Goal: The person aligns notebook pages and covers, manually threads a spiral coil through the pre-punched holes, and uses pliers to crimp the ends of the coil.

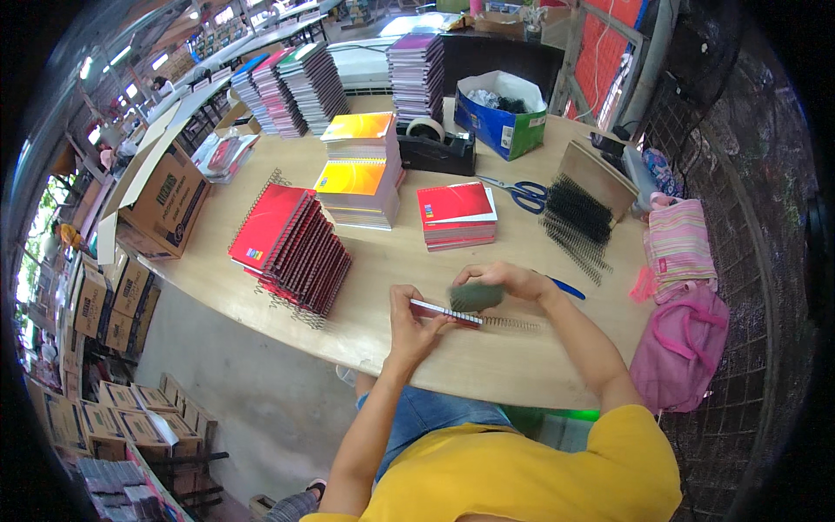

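Note:
My left hand is closed on a small red notebook, holding it on edge with its punched spine upward at the table's front edge. A dark wire coil runs partly through the spine holes, and its loose end sticks out to the right. Just above the spine, my right hand curls over a grey-green rounded pad, blurred by motion. Whether the pad touches the coil I cannot tell. Beyond the hands lies a short stack of red notebooks, the top cover slightly askew.
Coil-bound red notebooks are piled at left. Behind them stand yellow-orange notebooks, a tape dispenser and a blue-green box. At right lie blue-handled scissors, loose black coils, a blue pen-like tool and a pink bag.

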The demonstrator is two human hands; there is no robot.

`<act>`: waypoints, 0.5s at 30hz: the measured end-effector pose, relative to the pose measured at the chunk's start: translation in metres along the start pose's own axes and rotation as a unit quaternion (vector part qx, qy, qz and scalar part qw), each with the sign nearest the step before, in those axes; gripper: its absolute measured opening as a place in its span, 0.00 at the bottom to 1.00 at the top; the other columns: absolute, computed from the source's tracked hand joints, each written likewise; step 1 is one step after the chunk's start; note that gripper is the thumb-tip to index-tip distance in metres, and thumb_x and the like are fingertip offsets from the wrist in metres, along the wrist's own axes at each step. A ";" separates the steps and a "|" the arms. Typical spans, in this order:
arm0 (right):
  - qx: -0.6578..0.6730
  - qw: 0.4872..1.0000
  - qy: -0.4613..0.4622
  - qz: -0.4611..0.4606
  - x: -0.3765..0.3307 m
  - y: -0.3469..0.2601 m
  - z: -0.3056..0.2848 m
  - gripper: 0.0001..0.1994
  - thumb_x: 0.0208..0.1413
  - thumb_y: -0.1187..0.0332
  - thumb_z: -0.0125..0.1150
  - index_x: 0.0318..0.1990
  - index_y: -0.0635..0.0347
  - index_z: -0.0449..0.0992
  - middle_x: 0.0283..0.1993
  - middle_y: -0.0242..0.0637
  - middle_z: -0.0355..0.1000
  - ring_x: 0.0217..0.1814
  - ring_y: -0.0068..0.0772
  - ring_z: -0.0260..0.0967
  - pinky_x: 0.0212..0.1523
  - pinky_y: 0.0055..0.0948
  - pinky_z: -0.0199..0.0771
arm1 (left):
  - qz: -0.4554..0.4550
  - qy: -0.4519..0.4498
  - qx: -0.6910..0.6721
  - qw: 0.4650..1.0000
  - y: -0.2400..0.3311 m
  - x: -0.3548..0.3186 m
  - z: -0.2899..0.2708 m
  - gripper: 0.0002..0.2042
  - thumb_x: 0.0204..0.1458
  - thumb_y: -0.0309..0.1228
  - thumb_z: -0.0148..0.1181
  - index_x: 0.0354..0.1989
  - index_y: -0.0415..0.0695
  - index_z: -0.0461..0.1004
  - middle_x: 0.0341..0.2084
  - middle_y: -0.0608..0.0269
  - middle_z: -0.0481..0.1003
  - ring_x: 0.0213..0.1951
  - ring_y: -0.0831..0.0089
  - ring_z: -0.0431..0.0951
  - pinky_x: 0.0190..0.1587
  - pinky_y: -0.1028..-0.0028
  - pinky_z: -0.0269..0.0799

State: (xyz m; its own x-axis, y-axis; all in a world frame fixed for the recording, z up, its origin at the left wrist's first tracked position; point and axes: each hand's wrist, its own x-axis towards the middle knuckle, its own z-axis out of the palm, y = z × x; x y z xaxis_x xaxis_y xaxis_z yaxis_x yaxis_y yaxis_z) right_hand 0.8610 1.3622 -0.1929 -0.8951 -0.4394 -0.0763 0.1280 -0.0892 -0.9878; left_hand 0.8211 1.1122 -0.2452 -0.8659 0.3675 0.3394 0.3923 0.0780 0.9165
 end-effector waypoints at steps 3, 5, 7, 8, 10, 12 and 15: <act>-0.131 0.986 0.099 0.005 0.006 0.003 -0.001 0.25 0.58 0.49 0.54 0.52 0.61 0.75 0.47 0.37 0.75 0.44 0.27 0.71 0.46 0.26 0.69 | 0.048 -0.001 0.052 0.997 0.020 0.004 0.000 0.31 0.32 0.28 0.81 0.40 0.41 0.62 0.35 0.59 0.61 0.36 0.64 0.64 0.38 0.67 0.65; 0.025 0.999 0.043 0.022 -0.001 -0.016 0.012 0.22 0.59 0.53 0.56 0.51 0.62 0.74 0.44 0.36 0.74 0.45 0.27 0.69 0.48 0.27 0.68 | 0.042 0.000 0.053 0.998 0.014 0.002 -0.002 0.31 0.33 0.28 0.81 0.40 0.41 0.61 0.35 0.59 0.60 0.36 0.64 0.64 0.39 0.67 0.65; -0.257 0.963 0.070 0.029 0.012 -0.006 0.011 0.22 0.59 0.53 0.57 0.51 0.62 0.73 0.42 0.36 0.74 0.46 0.28 0.69 0.48 0.28 0.68 | 0.029 -0.007 0.050 0.998 0.012 0.001 -0.003 0.32 0.33 0.29 0.81 0.41 0.41 0.61 0.36 0.59 0.61 0.36 0.64 0.64 0.40 0.67 0.65; -0.230 0.968 0.091 0.036 0.013 -0.003 0.009 0.21 0.61 0.52 0.55 0.51 0.60 0.73 0.43 0.35 0.73 0.47 0.26 0.68 0.49 0.28 0.68 | 0.019 -0.014 0.048 0.999 0.013 0.000 -0.002 0.32 0.33 0.28 0.81 0.41 0.41 0.61 0.36 0.59 0.61 0.37 0.64 0.65 0.40 0.67 0.66; -0.075 0.996 0.045 -0.006 0.014 -0.004 0.012 0.21 0.61 0.51 0.54 0.51 0.60 0.72 0.43 0.33 0.72 0.46 0.26 0.67 0.48 0.28 0.68 | 0.004 -0.011 0.030 0.999 0.014 0.002 -0.002 0.32 0.34 0.28 0.81 0.43 0.41 0.62 0.37 0.59 0.62 0.39 0.65 0.66 0.43 0.67 0.66; -0.059 0.996 0.055 0.032 0.013 -0.011 0.031 0.21 0.62 0.52 0.54 0.50 0.61 0.72 0.44 0.32 0.70 0.47 0.23 0.66 0.50 0.26 0.68 | -0.019 0.006 -0.002 1.000 0.010 -0.004 -0.001 0.31 0.37 0.27 0.79 0.45 0.41 0.62 0.39 0.59 0.63 0.41 0.66 0.67 0.46 0.68 0.68; -0.075 0.988 0.131 -0.018 0.013 -0.004 0.007 0.20 0.62 0.53 0.54 0.50 0.61 0.72 0.45 0.33 0.70 0.49 0.23 0.65 0.51 0.26 0.67 | -0.065 -0.026 -0.198 0.978 -0.001 0.002 -0.020 0.28 0.44 0.23 0.74 0.51 0.41 0.62 0.42 0.61 0.66 0.45 0.70 0.69 0.51 0.69 0.69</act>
State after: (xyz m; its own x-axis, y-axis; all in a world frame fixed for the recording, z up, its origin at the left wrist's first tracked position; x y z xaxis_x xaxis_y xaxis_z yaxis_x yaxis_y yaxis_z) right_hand 0.8517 1.3501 -0.1891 -0.9802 -0.1906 -0.0534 0.0465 0.0408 -0.9981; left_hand 0.8129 1.0942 -0.2409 -0.8793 0.4256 0.2137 0.1205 -0.2351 0.9645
